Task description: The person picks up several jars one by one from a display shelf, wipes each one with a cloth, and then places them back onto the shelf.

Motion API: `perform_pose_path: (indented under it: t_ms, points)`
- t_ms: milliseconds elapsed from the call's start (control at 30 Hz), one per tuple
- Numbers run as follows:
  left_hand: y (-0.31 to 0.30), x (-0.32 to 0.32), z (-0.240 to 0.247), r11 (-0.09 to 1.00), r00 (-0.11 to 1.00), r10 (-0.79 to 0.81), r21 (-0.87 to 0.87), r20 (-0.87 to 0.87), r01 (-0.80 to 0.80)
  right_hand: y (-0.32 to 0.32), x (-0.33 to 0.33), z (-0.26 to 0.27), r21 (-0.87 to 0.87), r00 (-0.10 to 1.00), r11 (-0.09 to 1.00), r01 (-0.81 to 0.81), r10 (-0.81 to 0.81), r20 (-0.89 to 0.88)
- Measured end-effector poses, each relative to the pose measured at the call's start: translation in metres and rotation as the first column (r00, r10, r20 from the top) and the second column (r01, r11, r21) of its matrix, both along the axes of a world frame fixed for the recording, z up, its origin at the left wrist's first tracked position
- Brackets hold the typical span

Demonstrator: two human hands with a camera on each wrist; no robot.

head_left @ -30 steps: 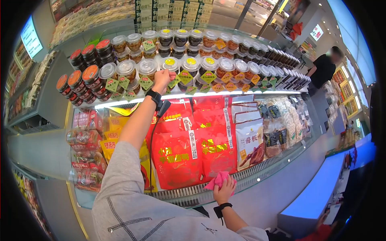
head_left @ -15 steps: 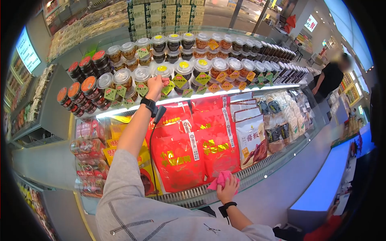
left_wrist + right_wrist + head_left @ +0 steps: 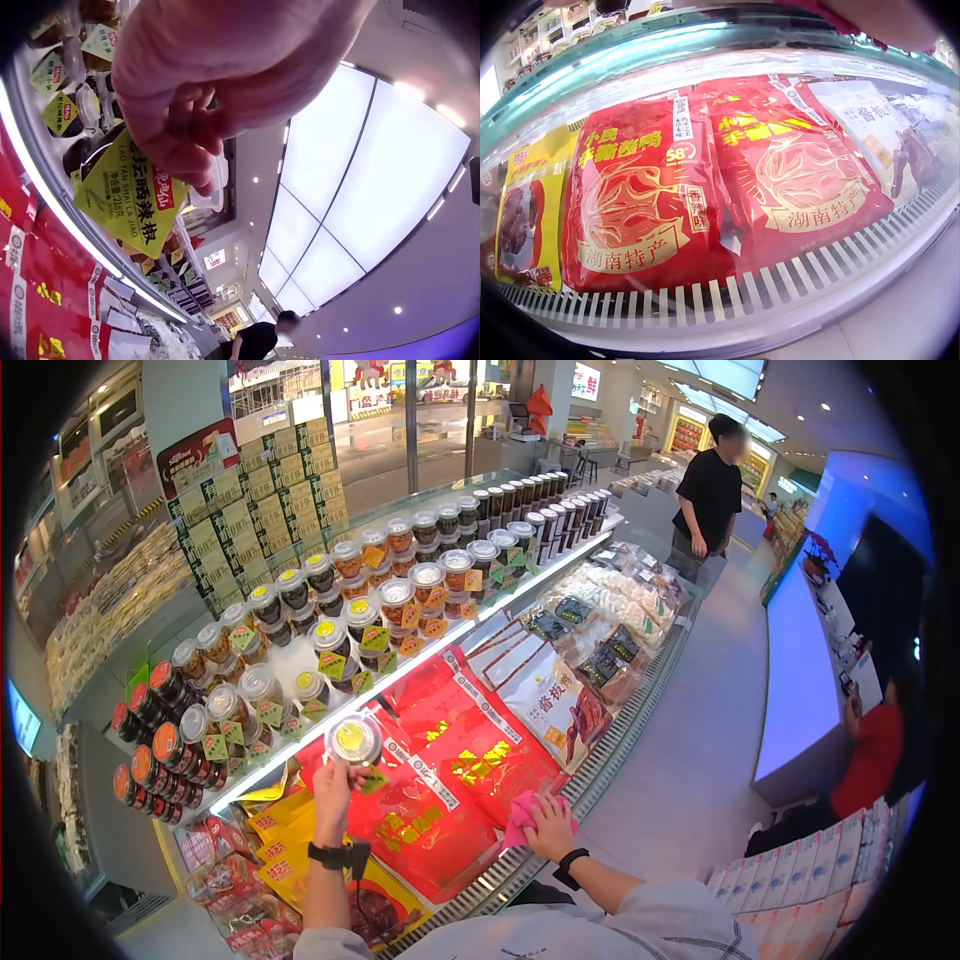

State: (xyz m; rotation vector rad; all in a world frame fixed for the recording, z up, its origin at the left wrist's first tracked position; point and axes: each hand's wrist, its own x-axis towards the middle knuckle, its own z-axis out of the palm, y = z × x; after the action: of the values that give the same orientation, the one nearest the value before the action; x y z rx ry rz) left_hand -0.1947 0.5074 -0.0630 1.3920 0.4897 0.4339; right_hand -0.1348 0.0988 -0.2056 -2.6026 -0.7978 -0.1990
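My left hand pinches a clear-lidded plastic jar by its side, over the red bags. A yellow round sticker marks its lid. In the left wrist view the curled fingers of the left hand cover much of the jar, and its green diamond label faces the camera. My right hand holds a crumpled pink cloth at the front glass edge of the display case. Only a blurred bit of the right hand shows at the top of the right wrist view.
Rows of lidded jars stand on the lit shelf, with orange-lidded jars at its left end. Below lie red bags, yellow bags and a white bag. A person in black stands beyond the case.
My left hand has come off the shelf row toward me with a jar, now over the red bags. The right hand stays at the glass edge with the cloth. The head view has turned right.
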Motion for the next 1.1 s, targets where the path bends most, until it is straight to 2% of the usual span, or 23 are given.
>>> perform_pose_path:
  t_ms: [100,133,200,267,300,333,433,467,567,667,767,800,867,967,1000,1100]
  points:
    - [-0.077,-0.046,-0.003,0.976,0.968,-0.214,-0.06,-0.129,0.208,0.001,-0.001,0.0,0.029,0.999,0.999,0.037,-0.038,0.031]
    - [-0.097,-0.059,-0.026,0.942,0.941,-0.317,-0.152,-0.121,0.299,0.0,0.005,-0.005,0.126,0.993,0.986,0.106,-0.099,-0.066]
    - [-0.139,-0.083,-0.038,0.877,0.858,-0.478,-0.16,-0.191,0.453,-0.003,0.012,-0.023,0.289,0.939,0.919,0.27,-0.185,-0.289]
    - [-0.171,-0.101,-0.052,0.796,0.782,-0.592,-0.293,-0.197,0.529,0.002,-0.002,0.022,0.546,0.877,0.735,0.401,-0.135,-0.462]
    - [-0.182,-0.105,-0.06,0.744,0.723,-0.664,-0.261,-0.189,0.615,0.005,-0.007,0.044,0.639,0.839,0.609,0.471,-0.086,-0.537]
    - [-0.194,-0.111,-0.074,0.723,0.698,-0.69,-0.227,-0.191,0.653,0.001,-0.011,0.049,0.707,0.847,0.556,0.437,0.011,-0.532]
    - [-0.217,-0.124,-0.089,0.672,0.639,-0.738,-0.156,-0.219,0.724,-0.014,-0.041,0.076,0.682,0.784,0.653,0.33,0.212,-0.583]
    - [-0.221,-0.127,-0.091,0.66,0.625,-0.747,-0.134,-0.228,0.739,-0.013,-0.058,0.107,0.592,0.804,0.767,0.248,0.179,-0.568]
    - [-0.228,-0.134,-0.105,0.66,0.622,-0.726,-0.045,-0.293,0.749,-0.013,-0.094,0.102,0.333,0.901,0.938,-0.098,0.226,-0.37]
    - [-0.225,-0.136,-0.094,0.688,0.652,-0.712,-0.069,-0.261,0.723,-0.005,-0.117,0.097,0.204,0.98,0.964,-0.173,0.189,-0.063]
    - [-0.221,-0.138,-0.12,0.754,0.739,-0.613,0.073,-0.279,0.653,-0.001,-0.117,0.082,0.249,0.992,0.964,-0.091,0.111,-0.067]
    - [-0.221,-0.136,-0.113,0.775,0.764,-0.575,0.105,-0.294,0.623,0.003,-0.114,0.086,0.4,0.968,0.915,-0.048,0.141,-0.207]
    - [-0.224,-0.143,-0.1,0.809,0.804,-0.493,0.165,-0.333,0.564,0.011,-0.115,0.093,0.644,0.848,0.757,0.112,0.265,-0.459]
    - [-0.237,-0.152,-0.102,0.917,0.92,-0.353,0.131,-0.167,0.376,0.007,-0.11,0.081,0.591,0.796,0.779,0.207,0.217,-0.565]
    - [-0.242,-0.16,-0.103,0.902,0.929,-0.331,0.232,-0.168,0.363,0.006,-0.109,0.074,0.548,0.801,0.811,0.206,0.182,-0.57]
    - [-0.243,-0.157,-0.1,0.794,0.958,-0.246,0.536,-0.147,0.286,0.011,-0.111,0.101,0.675,0.801,0.72,0.158,0.306,-0.514]
